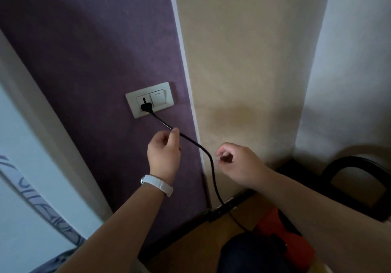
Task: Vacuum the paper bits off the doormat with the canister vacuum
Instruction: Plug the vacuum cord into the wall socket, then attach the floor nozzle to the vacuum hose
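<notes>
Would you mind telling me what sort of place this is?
Likely a home: a socket with the cord plugged in, a purple wall, and the red vacuum on a wood floor.

A home's room corner: purple wallpaper (88, 50), beige wall (243, 61), socket plate (149, 100), dark skirting (239, 200), wooden floor (190, 249).

Your view is dim and soft throughout. The white wall (349, 61) on the right is the brightest area, while the purple wall (84, 50) darkens toward the top left corner. Shadow pools low on the beige wall (232, 50) and over the floor (190, 245). Straight edges bow near the borders. The door frame (44, 124) is smeared. A small glint sits on the cord (191, 140). Your left hand (164, 152) and right hand (237, 164) look slightly blurred.
</notes>
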A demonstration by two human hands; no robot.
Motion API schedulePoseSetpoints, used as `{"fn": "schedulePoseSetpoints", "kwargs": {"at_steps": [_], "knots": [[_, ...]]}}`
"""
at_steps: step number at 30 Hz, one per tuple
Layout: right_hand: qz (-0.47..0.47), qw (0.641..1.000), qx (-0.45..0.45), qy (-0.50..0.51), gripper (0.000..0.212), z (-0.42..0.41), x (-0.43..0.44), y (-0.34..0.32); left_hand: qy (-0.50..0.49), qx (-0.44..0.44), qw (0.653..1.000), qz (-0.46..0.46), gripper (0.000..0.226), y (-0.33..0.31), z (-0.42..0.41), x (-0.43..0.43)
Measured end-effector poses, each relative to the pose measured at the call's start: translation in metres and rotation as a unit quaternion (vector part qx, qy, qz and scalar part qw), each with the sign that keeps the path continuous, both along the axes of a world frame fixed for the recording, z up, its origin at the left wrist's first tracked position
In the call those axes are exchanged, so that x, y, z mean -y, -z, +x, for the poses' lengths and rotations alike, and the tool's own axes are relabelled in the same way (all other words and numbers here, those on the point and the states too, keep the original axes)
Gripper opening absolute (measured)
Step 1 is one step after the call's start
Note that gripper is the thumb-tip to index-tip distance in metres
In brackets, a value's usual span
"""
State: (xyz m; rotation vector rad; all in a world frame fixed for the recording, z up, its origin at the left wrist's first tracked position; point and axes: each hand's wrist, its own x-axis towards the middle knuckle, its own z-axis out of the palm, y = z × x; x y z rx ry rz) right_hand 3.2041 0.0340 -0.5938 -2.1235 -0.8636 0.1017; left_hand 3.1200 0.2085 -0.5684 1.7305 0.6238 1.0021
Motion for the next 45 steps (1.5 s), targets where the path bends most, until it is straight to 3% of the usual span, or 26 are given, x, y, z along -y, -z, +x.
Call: {"fn": "schedulePoseSetpoints", "kwargs": {"at_steps": [4,8,12,17,21,30,38,40,43,45], "knots": [[-0.054,0.998,0.004,-0.026,0.022,0.003,0.034,0.015,0.146,-0.031,0.981,0.125,0.021,0.040,-0.026,0.030],[-0.150,0.987,0.055,-0.020,0.038,0.010,0.085,0.030,0.334,-0.105,0.917,0.191,0.014,0.064,-0.023,0.066],[-0.204,0.976,0.082,0.013,0.041,0.011,0.151,0.050,0.424,-0.210,0.833,0.287,0.043,0.081,0.007,0.098],[-0.266,0.955,0.077,0.107,0.046,0.010,0.241,0.077,0.468,-0.284,0.747,0.377,0.052,0.107,0.050,0.150],[-0.290,0.934,0.042,0.204,0.052,0.010,0.312,0.113,0.488,-0.280,0.679,0.472,0.060,0.127,0.085,0.213],[-0.227,0.910,-0.072,0.339,0.060,0.016,0.415,0.189,0.557,-0.215,0.622,0.507,0.058,0.178,0.156,0.339],[-0.170,0.902,-0.216,0.334,0.069,0.032,0.451,0.238,0.591,-0.191,0.579,0.528,0.055,0.196,0.187,0.436],[-0.141,0.895,-0.275,0.321,0.062,0.033,0.457,0.253,0.597,-0.198,0.561,0.539,0.054,0.202,0.186,0.456],[-0.160,0.894,-0.321,0.270,0.035,0.026,0.470,0.274,0.584,-0.209,0.513,0.594,0.054,0.214,0.179,0.481],[-0.156,0.898,-0.333,0.243,0.034,0.021,0.482,0.278,0.585,-0.204,0.447,0.645,0.057,0.224,0.173,0.497]]}}
